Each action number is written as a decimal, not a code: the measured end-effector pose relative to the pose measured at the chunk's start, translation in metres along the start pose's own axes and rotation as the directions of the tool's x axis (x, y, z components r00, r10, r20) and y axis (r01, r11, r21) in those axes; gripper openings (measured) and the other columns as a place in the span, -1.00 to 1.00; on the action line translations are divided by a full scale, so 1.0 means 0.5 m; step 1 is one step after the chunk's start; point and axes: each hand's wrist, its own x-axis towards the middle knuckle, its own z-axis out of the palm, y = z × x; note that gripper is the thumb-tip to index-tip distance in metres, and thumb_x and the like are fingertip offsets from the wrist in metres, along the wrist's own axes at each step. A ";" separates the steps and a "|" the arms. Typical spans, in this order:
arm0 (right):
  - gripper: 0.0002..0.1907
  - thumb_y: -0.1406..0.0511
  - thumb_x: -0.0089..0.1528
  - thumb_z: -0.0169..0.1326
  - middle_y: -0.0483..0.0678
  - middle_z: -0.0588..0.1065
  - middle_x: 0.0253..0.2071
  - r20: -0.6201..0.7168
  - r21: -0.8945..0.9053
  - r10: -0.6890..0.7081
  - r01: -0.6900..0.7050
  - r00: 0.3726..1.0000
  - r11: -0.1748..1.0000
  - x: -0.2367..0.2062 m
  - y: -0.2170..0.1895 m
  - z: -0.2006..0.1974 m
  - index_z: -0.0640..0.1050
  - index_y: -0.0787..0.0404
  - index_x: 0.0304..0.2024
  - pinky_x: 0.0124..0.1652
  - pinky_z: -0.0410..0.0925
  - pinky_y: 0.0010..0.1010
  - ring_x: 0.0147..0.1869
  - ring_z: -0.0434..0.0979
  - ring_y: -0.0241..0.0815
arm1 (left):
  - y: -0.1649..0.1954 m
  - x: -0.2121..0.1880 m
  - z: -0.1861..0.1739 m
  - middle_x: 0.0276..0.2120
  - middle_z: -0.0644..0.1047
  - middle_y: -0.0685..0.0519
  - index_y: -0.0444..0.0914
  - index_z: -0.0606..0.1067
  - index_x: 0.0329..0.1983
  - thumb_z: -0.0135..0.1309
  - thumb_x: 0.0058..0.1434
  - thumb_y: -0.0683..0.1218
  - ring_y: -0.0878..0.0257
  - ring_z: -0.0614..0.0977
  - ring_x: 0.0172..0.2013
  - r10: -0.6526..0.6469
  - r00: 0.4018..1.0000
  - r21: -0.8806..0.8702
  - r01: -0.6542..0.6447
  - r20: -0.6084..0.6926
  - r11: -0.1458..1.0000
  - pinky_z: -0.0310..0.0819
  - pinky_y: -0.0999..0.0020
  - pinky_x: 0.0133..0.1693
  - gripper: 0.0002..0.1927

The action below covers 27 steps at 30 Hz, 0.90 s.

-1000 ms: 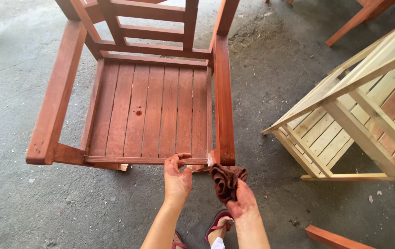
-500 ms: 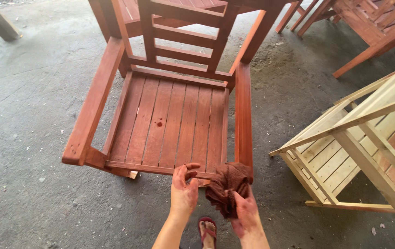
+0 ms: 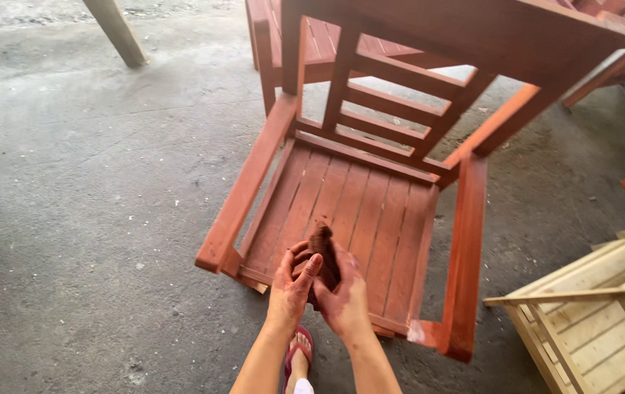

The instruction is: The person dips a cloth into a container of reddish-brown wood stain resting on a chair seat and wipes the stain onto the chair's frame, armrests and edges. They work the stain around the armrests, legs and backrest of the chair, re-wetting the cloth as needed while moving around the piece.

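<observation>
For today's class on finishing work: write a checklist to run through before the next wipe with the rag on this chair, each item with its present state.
1. Rag gripped by both hands, left hand and right hand: ok.
2. Hands free of stain: not ok, both smeared red.
3. Chair upright on the floor: ok.
4. Right armrest evenly coated: not ok, pale patch at its front corner.
5. Rag wet enough: cannot tell.
</observation>
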 end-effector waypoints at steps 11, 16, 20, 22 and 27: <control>0.02 0.33 -0.12 0.42 0.10 0.42 0.29 0.138 -0.137 -0.257 0.275 0.957 0.952 0.250 -0.075 0.212 0.31 0.19 0.39 0.30 0.31 -0.17 0.37 0.41 0.08 | 0.123 0.287 -0.154 -0.06 0.64 -0.03 -0.24 0.49 0.14 0.21 0.15 -0.01 0.13 0.68 -0.12 -0.201 0.942 -0.363 0.094 -0.268 0.927 0.63 0.23 -0.11 -0.51; 0.06 -0.01 -0.03 0.37 -0.02 0.39 0.32 0.193 0.320 0.182 -0.237 0.964 0.918 0.276 -0.063 0.268 0.22 0.08 0.44 0.30 0.37 -0.17 0.38 0.46 -0.05 | 0.130 0.329 -0.219 0.07 0.54 0.06 -0.13 0.42 0.17 0.09 0.23 0.10 0.16 0.61 0.03 -0.314 0.914 -0.554 0.128 -0.256 0.822 0.57 0.10 -0.01 -0.53; 0.03 -0.12 -0.02 0.32 -0.05 0.41 0.28 0.255 0.542 0.340 -0.425 0.905 0.725 0.294 -0.065 0.292 0.28 0.03 0.42 0.20 0.37 -0.18 0.34 0.43 -0.11 | 0.138 0.334 -0.250 -0.03 0.64 0.07 -0.16 0.50 0.08 0.00 0.26 0.16 0.18 0.66 -0.03 -0.379 0.919 -0.599 0.241 -0.113 0.764 0.59 0.19 0.00 -0.56; -0.03 -0.13 -0.03 0.31 0.04 0.48 0.18 0.383 0.741 0.296 -0.483 0.875 0.467 0.297 -0.066 0.300 0.38 0.12 0.33 0.03 0.53 -0.09 0.23 0.54 -0.04 | 0.140 0.340 -0.266 -0.09 0.64 0.08 -0.20 0.50 0.03 0.01 0.33 0.12 0.22 0.65 -0.08 -0.326 0.945 -0.524 0.279 0.002 0.805 0.57 0.21 -0.02 -0.63; -0.33 0.14 0.06 0.33 -0.05 0.57 0.03 0.187 0.778 0.442 -0.407 0.877 0.479 0.269 -0.051 0.365 0.49 0.14 0.20 -0.04 0.50 -0.22 0.09 0.58 -0.11 | 0.145 0.366 -0.335 -0.22 0.60 0.11 -0.20 0.51 -0.02 0.03 0.41 0.11 0.32 0.58 -0.23 -0.336 0.937 -0.245 0.350 0.098 0.904 0.50 0.28 -0.20 -0.69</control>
